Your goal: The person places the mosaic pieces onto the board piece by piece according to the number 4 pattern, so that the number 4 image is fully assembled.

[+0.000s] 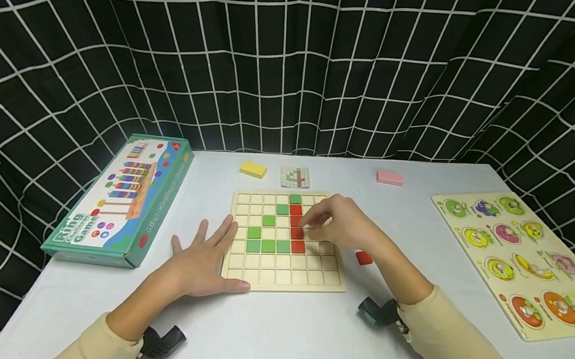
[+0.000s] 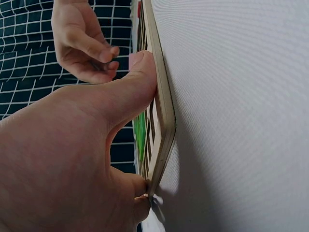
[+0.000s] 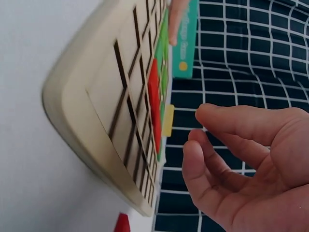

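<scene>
A wooden grid board [image 1: 278, 274] lies mid-table with green tiles [image 1: 266, 246] in an L shape and a column of red tiles [image 1: 296, 221]. My left hand [image 1: 207, 253] lies flat on the table, fingers straight, its thumb [image 2: 140, 82] against the board's near left edge [image 2: 164, 106]. My right hand [image 1: 322, 220] hovers over the board just right of the red column. Its fingers [image 3: 217, 145] are loosely curled and hold nothing. One loose red tile [image 1: 363, 258] lies on the table right of the board, beside the right wrist.
A teal ring-game box [image 1: 119, 198] sits at the left. A yellow block [image 1: 252, 169], a pattern card [image 1: 295, 177] and a pink block [image 1: 389, 178] lie behind the board. A fruit peg puzzle [image 1: 524, 260] fills the right side. Black gridded cloth surrounds the table.
</scene>
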The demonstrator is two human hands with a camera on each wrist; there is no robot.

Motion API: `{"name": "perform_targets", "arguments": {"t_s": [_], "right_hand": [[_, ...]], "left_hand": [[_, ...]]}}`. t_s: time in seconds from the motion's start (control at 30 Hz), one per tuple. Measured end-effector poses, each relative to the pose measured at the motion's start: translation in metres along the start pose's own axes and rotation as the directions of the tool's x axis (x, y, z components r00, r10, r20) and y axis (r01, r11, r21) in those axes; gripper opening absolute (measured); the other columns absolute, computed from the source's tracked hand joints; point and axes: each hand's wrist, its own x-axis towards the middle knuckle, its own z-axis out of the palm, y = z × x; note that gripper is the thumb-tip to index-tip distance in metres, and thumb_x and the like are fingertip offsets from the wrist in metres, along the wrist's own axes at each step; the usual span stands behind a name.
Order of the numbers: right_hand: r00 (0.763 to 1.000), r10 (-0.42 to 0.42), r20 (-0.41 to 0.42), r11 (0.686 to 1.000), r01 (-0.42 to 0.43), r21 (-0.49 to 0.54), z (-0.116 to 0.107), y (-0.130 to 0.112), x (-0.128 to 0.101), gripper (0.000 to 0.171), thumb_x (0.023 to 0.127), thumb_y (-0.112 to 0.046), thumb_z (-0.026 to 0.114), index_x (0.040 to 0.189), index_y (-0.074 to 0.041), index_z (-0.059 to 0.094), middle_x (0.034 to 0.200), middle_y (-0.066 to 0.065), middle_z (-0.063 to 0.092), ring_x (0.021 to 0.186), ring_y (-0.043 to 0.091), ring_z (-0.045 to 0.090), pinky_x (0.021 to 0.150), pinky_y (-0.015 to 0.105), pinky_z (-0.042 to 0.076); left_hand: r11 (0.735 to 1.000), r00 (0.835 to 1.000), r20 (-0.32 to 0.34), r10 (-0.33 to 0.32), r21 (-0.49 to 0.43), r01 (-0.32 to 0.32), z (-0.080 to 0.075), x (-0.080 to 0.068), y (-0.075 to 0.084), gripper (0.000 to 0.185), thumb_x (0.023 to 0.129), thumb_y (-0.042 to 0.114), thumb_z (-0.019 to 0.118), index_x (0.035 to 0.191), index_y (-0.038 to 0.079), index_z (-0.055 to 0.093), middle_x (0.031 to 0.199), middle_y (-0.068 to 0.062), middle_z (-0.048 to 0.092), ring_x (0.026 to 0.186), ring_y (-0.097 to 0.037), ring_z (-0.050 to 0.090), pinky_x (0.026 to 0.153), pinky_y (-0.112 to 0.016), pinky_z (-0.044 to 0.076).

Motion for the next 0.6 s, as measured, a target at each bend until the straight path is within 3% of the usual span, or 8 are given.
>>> {"name": "perform_targets", "arguments": {"t_s": [0.47, 0.6], "right_hand": [[0.993, 0.091, -0.08, 0.996, -0.09, 0.025, -0.028, 0.022, -0.017, 0.024, 0.087, -0.003, 0.077, 0.11, -0.008, 0.081, 0.109, 0.009, 0.077, 0.093, 0.021, 0.068, 0.067, 0.032, 0.056], [0.989, 0.114, -0.096, 0.993, -0.112, 0.03, -0.034, 0.03, -0.023, 0.027, 0.086, -0.002, 0.077, 0.112, -0.008, 0.08, 0.108, 0.009, 0.077, 0.089, 0.022, 0.069, 0.069, 0.032, 0.055]], "left_hand": [[1.0, 1.0, 0.003, -0.002, -0.006, 0.002, 0.0, 0.0, 0.001, 0.125, 0.079, 0.079, 0.07, 0.169, 0.012, 0.013, 0.178, -0.003, 0.002, 0.159, -0.052, 0.003, 0.102, -0.094, 0.006], [1.0, 1.0, 0.003, -0.002, -0.007, 0.002, 0.0, 0.0, 0.001, 0.125, 0.079, 0.079, 0.07, 0.169, 0.012, 0.013, 0.178, -0.003, 0.002, 0.159, -0.052, 0.003, 0.102, -0.094, 0.006]]}}
